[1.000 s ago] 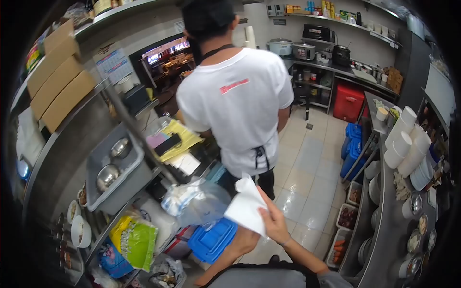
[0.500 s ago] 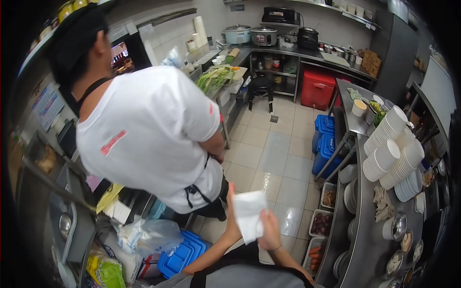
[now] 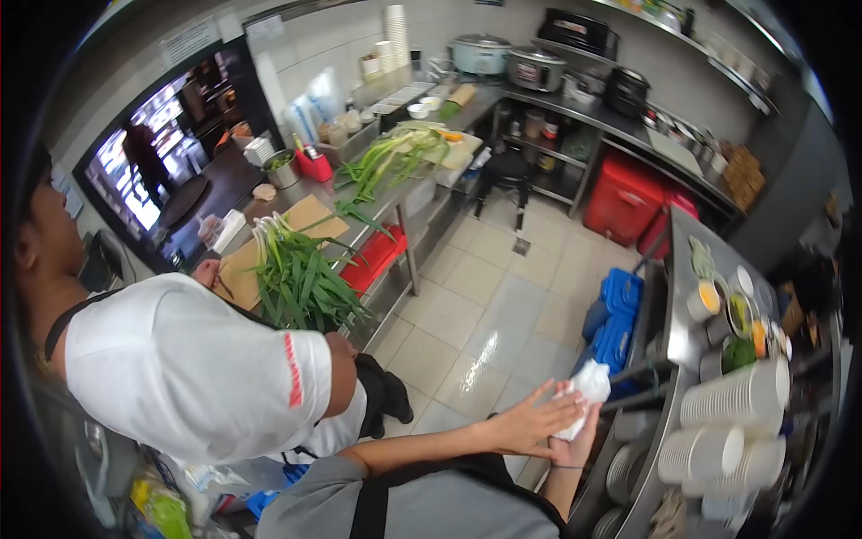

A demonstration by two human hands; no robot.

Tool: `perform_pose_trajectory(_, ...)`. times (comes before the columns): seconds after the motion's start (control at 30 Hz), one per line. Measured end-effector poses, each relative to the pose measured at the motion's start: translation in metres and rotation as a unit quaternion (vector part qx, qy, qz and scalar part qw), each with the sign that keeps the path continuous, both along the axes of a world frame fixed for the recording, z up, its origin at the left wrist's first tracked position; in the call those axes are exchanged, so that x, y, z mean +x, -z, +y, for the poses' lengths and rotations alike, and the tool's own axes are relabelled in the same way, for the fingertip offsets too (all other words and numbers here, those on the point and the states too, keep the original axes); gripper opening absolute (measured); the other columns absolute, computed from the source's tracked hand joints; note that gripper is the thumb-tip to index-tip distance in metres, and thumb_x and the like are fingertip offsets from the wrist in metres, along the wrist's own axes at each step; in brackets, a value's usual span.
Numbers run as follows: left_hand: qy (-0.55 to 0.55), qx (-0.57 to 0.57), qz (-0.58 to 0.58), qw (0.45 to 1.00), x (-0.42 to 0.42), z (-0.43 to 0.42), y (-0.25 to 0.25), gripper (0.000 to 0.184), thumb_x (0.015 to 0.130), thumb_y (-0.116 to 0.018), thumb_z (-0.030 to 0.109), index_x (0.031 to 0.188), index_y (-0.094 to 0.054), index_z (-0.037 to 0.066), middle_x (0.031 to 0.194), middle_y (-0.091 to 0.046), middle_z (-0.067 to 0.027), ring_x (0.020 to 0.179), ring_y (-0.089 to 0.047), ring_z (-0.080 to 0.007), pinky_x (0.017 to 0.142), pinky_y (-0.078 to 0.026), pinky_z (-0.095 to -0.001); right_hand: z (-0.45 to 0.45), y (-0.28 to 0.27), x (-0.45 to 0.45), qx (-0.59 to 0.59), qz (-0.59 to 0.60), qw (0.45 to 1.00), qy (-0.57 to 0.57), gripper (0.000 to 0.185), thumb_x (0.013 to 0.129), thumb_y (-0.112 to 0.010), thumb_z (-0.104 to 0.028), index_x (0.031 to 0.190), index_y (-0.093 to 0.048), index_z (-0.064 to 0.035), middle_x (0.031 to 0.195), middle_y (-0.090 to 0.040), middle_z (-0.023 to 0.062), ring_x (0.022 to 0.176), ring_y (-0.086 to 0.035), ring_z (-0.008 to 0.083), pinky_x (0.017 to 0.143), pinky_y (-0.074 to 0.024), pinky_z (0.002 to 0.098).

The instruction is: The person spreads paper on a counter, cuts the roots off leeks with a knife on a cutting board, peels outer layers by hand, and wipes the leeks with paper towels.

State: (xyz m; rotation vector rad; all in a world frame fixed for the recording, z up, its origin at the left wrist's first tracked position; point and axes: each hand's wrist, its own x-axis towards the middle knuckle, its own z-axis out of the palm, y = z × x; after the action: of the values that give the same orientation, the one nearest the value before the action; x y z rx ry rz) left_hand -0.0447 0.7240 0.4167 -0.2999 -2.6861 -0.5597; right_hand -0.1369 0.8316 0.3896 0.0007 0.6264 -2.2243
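A crumpled white tissue is between my two hands at the lower right of centre. My right hand holds it from below and behind, with the palm partly hidden. Across its near side lies my left hand, fingers stretched out and touching it. Beside me on the left, a co-worker in a white shirt stands at a steel counter. Long green leafy stalks lie on brown paper by the co-worker's hand.
Stacked white bowls stand on the right-hand steel counter. Blue lidded bins are on the floor beside it. A red cooler, black stool and rice cookers are at the back.
The view has swung, bringing the left counter and green stalks into sight. My hands and the tissue have shifted right in the picture; the tissue is now more crumpled, my left fingers across it.
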Motion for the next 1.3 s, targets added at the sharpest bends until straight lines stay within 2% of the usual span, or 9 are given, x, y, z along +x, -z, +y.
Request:
perform_pose_trajectory(0.3,-0.097,0.001,-0.004,0.995,-0.088,-0.138,-0.019,0.067,0.085,-0.046,0.053,0.131,-0.040,0.005,0.140,-0.035,-0.0065,0.136,-0.020,-0.0252,0.107,-0.015,-0.0535,-0.165,-0.033,-0.159,-0.074,0.146,0.978,-0.132,0.058,0.095,-0.036,-0.042,0.137,-0.027,-0.0033,0.131,-0.042,0.0177,0.123,-0.039,0.0298,0.103,-0.0333,0.0389)
perform_pose_trajectory(0.37,-0.188,0.031,0.030,0.981,-0.079,-0.172,-0.013,0.058,0.084,-0.054,0.045,0.127,-0.046,0.007,0.134,-0.043,-0.0068,0.133,-0.026,-0.0274,0.105,-0.022,-0.0524,-0.218,-0.061,-0.174,-0.077,0.163,0.976,-0.123,0.057,0.095,-0.036,-0.040,0.137,-0.026,-0.0031,0.132,-0.040,0.0184,0.124,-0.038,0.0303,0.103,-0.0329,0.0385)
perform_pose_trajectory(0.53,-0.397,0.169,0.098,0.897,-0.041,-0.256,-0.019,0.055,0.083,-0.062,0.027,0.132,-0.043,0.013,0.134,-0.040,-0.0106,0.126,-0.035,-0.0285,0.101,-0.031,-0.0447,-0.341,-0.038,-0.196,-0.002,0.338,0.917,-0.211,0.043,0.093,-0.047,-0.014,0.132,-0.034,0.0002,0.130,-0.044,0.0158,0.119,-0.045,0.0247,0.099,-0.0364,0.0375)
perform_pose_trajectory(0.73,-0.449,0.329,0.241,0.795,-0.044,-0.356,-0.044,0.047,0.080,-0.066,0.018,0.123,-0.050,0.008,0.131,-0.038,-0.0139,0.123,-0.038,-0.0280,0.100,-0.032,-0.0381,-0.457,-0.025,-0.128,-0.027,0.451,0.771,-0.449,0.047,0.091,-0.051,-0.022,0.130,-0.036,-0.0007,0.123,-0.048,0.0111,0.115,-0.047,0.0213,0.098,-0.0348,0.0338)
perform_pose_trajectory(0.87,-0.447,0.319,0.300,0.780,-0.051,-0.436,-0.033,0.031,0.079,-0.066,0.012,0.107,-0.059,0.002,0.125,-0.044,-0.0130,0.120,-0.042,-0.0263,0.098,-0.034,-0.0366,-0.529,-0.052,-0.112,-0.135,0.194,0.845,-0.481,0.050,0.089,-0.055,-0.028,0.127,-0.038,0.0001,0.124,-0.047,0.0087,0.118,-0.042,0.0194,0.101,-0.0304,0.0355)
perform_pose_trajectory(1.07,-0.478,0.299,0.313,0.764,-0.062,-0.520,-0.038,0.026,0.078,-0.064,0.002,0.103,-0.061,-0.003,0.120,-0.053,-0.0128,0.114,-0.050,-0.0255,0.091,-0.042,-0.0340,-0.633,-0.045,-0.145,-0.047,0.257,0.864,-0.430,0.022,0.087,-0.057,-0.009,0.107,-0.050,-0.0019,0.109,-0.055,0.0076,0.100,-0.052,0.0146,0.091,-0.0386,0.0312)
perform_pose_trajectory(1.2,-0.557,0.249,0.303,0.732,-0.070,-0.580,-0.030,0.026,0.075,-0.063,0.000,0.101,-0.061,-0.002,0.107,-0.061,-0.0132,0.101,-0.059,-0.0235,0.086,-0.047,-0.0310,-0.712,-0.016,-0.153,0.003,0.288,0.890,-0.353,0.022,0.081,-0.057,0.006,0.100,-0.051,-0.0040,0.105,-0.055,0.0067,0.092,-0.053,0.0115,0.083,-0.0410,0.0243)
perform_pose_trajectory(1.23,-0.568,0.186,0.278,0.752,-0.077,-0.597,-0.030,0.026,0.073,-0.063,0.000,0.099,-0.062,0.000,0.107,-0.061,-0.0125,0.101,-0.059,-0.0236,0.086,-0.047,-0.0313,-0.728,-0.009,-0.156,0.024,0.290,0.900,-0.325,0.023,0.087,-0.056,-0.007,0.109,-0.050,-0.0049,0.111,-0.054,0.0064,0.095,-0.052,0.0133,0.084,-0.0410,0.0271)
perform_pose_trajectory(1.3,-0.584,0.058,0.226,0.778,-0.095,-0.629,-0.023,0.026,0.069,-0.063,0.001,0.094,-0.063,0.003,0.107,-0.061,-0.0112,0.101,-0.059,-0.0238,0.085,-0.048,-0.0318,-0.761,-0.014,-0.160,0.035,0.086,0.910,-0.405,0.038,0.092,-0.051,-0.029,0.122,-0.046,-0.0071,0.120,-0.051,0.0061,0.102,-0.051,0.0181,0.089,-0.0409,0.0325)
